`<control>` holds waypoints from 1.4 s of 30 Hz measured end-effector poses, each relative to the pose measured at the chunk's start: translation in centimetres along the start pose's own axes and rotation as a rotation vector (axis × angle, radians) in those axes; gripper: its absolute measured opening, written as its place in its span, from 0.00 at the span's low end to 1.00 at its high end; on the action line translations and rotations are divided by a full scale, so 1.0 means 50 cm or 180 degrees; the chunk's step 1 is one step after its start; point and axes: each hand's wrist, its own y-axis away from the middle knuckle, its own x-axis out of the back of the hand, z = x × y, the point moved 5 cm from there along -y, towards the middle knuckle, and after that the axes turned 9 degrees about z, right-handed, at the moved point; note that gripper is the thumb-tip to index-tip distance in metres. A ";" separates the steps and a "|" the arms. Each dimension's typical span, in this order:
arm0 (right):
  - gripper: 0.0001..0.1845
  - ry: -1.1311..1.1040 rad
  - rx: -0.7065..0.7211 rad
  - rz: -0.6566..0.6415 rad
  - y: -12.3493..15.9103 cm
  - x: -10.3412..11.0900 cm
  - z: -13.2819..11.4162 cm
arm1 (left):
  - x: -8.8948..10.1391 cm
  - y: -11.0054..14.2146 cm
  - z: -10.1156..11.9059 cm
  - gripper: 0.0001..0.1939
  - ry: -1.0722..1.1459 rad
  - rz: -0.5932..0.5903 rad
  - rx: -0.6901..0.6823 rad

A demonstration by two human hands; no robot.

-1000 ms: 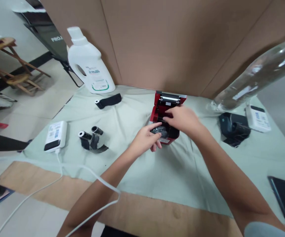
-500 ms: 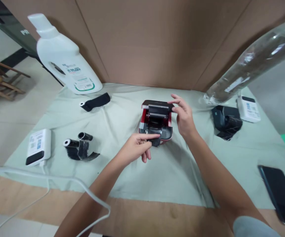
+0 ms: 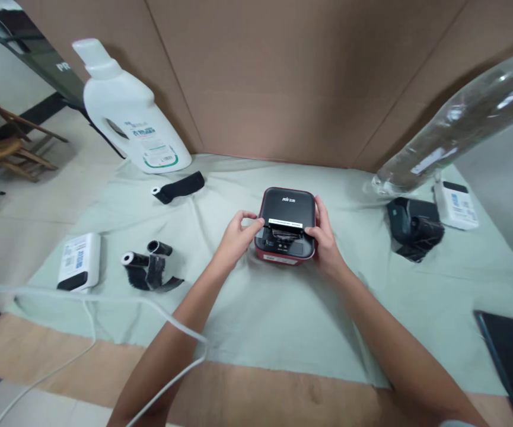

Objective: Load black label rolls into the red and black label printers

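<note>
A small label printer, black on top with a red body, sits in the middle of the cloth with its lid down. My left hand grips its left side, thumb on the top edge and fingers curled behind. On the opposite side, my right hand holds the printer with the thumb on the front right of the top and the fingers along the side wall. A dark slot with a pale label strip above it crosses the top.
Black rolls and a loose black strip roll lie to the left, near a white power bank with a cable. A white jug, a black device, a clear inflated tube and a phone surround the middle.
The printer's lid, open before, is now down. My left hand has left the black piece at the front and moved to the left side; my right hand has come down along the right side.
</note>
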 end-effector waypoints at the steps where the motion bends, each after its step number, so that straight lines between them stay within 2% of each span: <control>1: 0.49 -0.0164 0.0000 0.0005 -0.002 0.002 0.002 | -0.007 -0.002 -0.007 0.16 0.0049 -0.0084 0.0075; 7: 0.48 -0.0493 -0.0028 0.0093 0.001 0.001 0.012 | -0.023 0.003 -0.009 0.13 0.0250 -0.0027 -0.0004; 11: 0.41 -0.0703 0.0104 0.0280 0.007 -0.007 0.018 | -0.024 0.000 -0.004 0.11 0.0238 -0.0005 -0.0046; 14: 0.37 -0.0799 0.0134 0.0249 0.010 -0.011 0.024 | -0.019 -0.001 -0.002 0.10 0.0210 0.0002 -0.0095; 19: 0.36 -0.0845 0.0105 0.0295 0.004 -0.009 0.019 | -0.014 -0.003 -0.006 0.11 0.0257 -0.0139 0.0116; 22: 0.36 -0.0832 0.0100 0.0379 0.000 -0.008 0.009 | -0.026 0.002 -0.009 0.12 0.0351 -0.0283 0.0262; 26: 0.36 -0.0897 0.0038 0.0474 0.007 -0.009 0.008 | -0.027 -0.001 0.004 0.16 0.0235 -0.0292 0.0127; 28: 0.35 -0.0985 0.0065 0.0477 0.015 -0.008 0.015 | 0.014 -0.021 0.019 0.18 0.0011 -0.0288 -0.0040; 29: 0.34 -0.1025 0.0095 0.0512 0.018 -0.005 0.020 | 0.055 -0.037 0.031 0.17 -0.0148 -0.0171 -0.0204; 30: 0.34 -0.1049 0.0130 0.0567 0.020 -0.003 0.026 | 0.110 -0.057 0.045 0.16 -0.0349 0.0119 -0.0413; 32: 0.34 -0.1049 0.0197 0.0669 0.021 0.002 0.034 | 0.248 -0.097 0.076 0.13 -0.0803 0.1109 -0.0975; 33: 0.34 -0.1031 0.0246 0.0675 0.021 0.002 0.035 | 0.315 -0.116 0.086 0.14 -0.1145 0.1605 -0.1116; 34: 0.33 -0.1010 0.0304 0.0637 0.021 0.000 0.033 | 0.370 -0.137 0.091 0.17 -0.1534 0.1933 -0.1140; 35: 0.33 -0.0993 0.0358 0.0567 0.021 -0.003 0.029 | 0.412 -0.160 0.090 0.21 -0.1917 0.2078 -0.1074; 36: 0.33 -0.0987 0.0399 0.0497 0.020 -0.006 0.025 | 0.442 -0.184 0.085 0.24 -0.2277 0.2149 -0.0950; 38: 0.33 -0.0983 0.0428 0.0397 0.020 -0.011 0.016 | 0.466 -0.231 0.068 0.27 -0.2820 0.2030 -0.0689; 40: 0.34 -0.0971 0.0413 0.0376 0.020 -0.011 0.011 | 0.461 -0.266 0.054 0.22 -0.3027 0.1791 -0.0559; 42: 0.34 -0.0929 0.0394 0.0391 0.019 -0.010 0.010 | 0.452 -0.279 0.053 0.15 -0.2996 0.1663 -0.0623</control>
